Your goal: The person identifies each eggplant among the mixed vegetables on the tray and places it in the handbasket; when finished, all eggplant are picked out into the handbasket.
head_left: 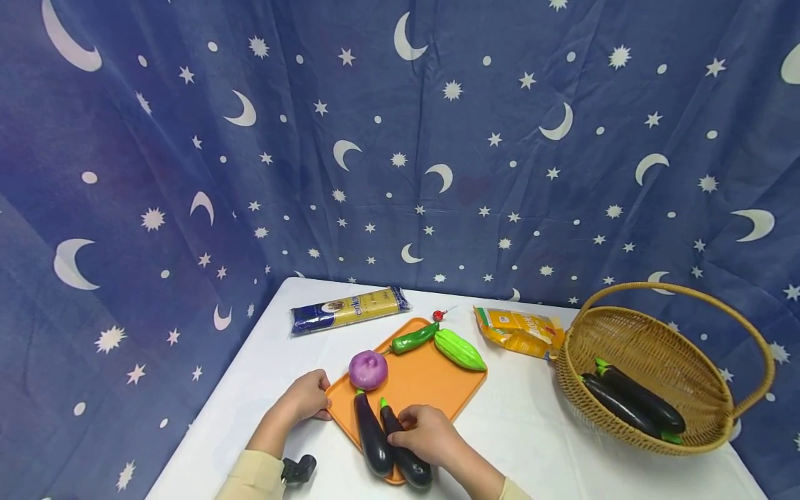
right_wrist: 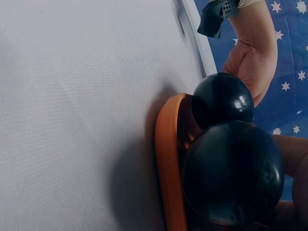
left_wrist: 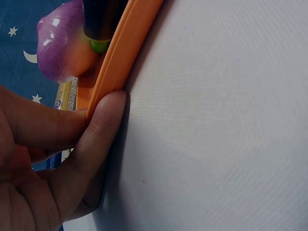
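Observation:
In the head view an orange tray (head_left: 431,382) lies on the white table. My left hand (head_left: 305,397) pinches its left corner; the left wrist view shows thumb and finger on either side of the rim (left_wrist: 122,62). With my right hand (head_left: 428,436) I grip an eggplant (head_left: 414,471) whose rounded end reaches past the tray's near edge. A second eggplant (head_left: 373,441) lies alongside, to its left. Both rounded ends show in the right wrist view, the nearer eggplant (right_wrist: 233,173) being the larger there. A purple onion (head_left: 369,369), a green pepper (head_left: 415,339) and a bright green ridged vegetable (head_left: 460,349) occupy the tray's far side.
A wicker basket (head_left: 662,347) holding dark eggplants (head_left: 644,396) stands at the right. Along the back are a pasta packet (head_left: 353,310), a red lollipop (head_left: 438,316) and an orange packet (head_left: 519,332). A starry blue curtain (head_left: 400,139) hangs behind the table.

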`<state>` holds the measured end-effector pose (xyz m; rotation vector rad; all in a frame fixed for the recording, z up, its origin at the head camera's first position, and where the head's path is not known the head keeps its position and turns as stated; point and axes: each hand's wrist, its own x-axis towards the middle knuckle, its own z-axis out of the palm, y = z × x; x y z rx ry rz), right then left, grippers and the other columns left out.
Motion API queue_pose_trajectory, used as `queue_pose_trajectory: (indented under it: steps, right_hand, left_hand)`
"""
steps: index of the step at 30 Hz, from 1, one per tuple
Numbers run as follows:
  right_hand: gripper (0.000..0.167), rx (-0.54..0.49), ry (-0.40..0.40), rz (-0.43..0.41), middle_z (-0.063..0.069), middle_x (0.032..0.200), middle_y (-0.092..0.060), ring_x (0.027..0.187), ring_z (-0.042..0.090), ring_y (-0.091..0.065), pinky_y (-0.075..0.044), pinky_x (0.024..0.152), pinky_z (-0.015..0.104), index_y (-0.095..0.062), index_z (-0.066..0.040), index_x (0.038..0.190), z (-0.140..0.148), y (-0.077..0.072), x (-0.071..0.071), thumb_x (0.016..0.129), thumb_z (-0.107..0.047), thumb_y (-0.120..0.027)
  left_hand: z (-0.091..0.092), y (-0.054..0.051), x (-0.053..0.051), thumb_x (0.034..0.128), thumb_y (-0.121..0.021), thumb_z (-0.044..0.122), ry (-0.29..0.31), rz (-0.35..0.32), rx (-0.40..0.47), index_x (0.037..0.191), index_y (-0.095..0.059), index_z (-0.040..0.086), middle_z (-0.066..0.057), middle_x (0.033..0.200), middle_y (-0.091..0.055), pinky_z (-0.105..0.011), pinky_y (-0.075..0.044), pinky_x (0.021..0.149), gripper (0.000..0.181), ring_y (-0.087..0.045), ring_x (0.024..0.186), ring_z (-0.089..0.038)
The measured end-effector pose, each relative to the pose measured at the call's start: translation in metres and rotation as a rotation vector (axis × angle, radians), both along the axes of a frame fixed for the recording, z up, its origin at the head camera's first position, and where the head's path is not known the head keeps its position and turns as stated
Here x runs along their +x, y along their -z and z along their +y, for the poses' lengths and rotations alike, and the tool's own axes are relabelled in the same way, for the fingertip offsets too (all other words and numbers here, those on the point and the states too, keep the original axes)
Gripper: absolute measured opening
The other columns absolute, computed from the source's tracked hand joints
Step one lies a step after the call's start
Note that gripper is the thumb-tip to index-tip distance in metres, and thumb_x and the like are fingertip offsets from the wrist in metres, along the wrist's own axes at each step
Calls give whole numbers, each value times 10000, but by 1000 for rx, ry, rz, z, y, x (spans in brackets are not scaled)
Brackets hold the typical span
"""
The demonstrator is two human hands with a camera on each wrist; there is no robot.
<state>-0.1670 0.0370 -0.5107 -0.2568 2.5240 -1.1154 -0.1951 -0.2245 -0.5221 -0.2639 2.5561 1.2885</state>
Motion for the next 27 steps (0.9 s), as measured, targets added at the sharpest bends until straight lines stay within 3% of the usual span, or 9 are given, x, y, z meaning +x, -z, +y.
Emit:
queue_pose_trajectory:
  steps: [9,21,27]
  right_hand:
    - [321,-2,16,12,3,847,-642,818,192,-587,-543,773,449,-710,-54,1024,-2,-1,-2,778,-223,-829]
    - [287,7,66,-33,13,845,-636,821,205,-588,-555,749,451,-710,-57,1001,4,2,-3,780,-203,-819]
    - [297,6,88,-35,24,868,-638,836,212,-593,-566,739,445,-707,-52,1024,9,-3,-8,785,-196,-809]
  left_hand:
    - [1,-3,-4,808,-631,-119,-6,3,12,940,-544,-1,-129,817,-555,-278,-590,552,197,-625,595,-179]
    - [1,1,3,812,-627,-120,11,-9,0,924,-535,4,-130,802,-542,-267,-583,547,190,-619,598,-174]
    - [0,-2,1,796,-626,-123,8,3,7,928,-536,0,-132,811,-542,-270,-584,553,202,-620,613,-183]
